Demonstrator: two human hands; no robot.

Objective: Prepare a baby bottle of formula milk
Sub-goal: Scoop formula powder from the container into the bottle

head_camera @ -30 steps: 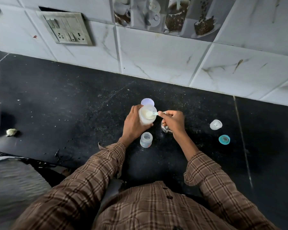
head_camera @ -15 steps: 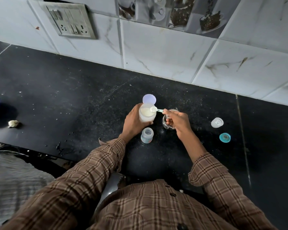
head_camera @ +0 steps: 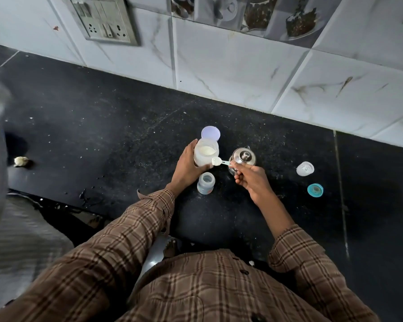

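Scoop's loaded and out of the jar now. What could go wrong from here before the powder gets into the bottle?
1. The scoop looks full, pinched by its thin handle in the right hand; a tilt could spill powder onto the counter.
2. The baby bottle has a narrow mouth, so powder may miss it.
3. The left hand holds the open formula jar close beside the bottle; a bump could topple either.

- I see a brown plaid shirt [head_camera: 209, 291] with dark and pale check lines.
- Dark buttons run down its front.
- Both sleeves [head_camera: 135, 231] are long, cuffs loose at the wrists.
- Hands are bare.
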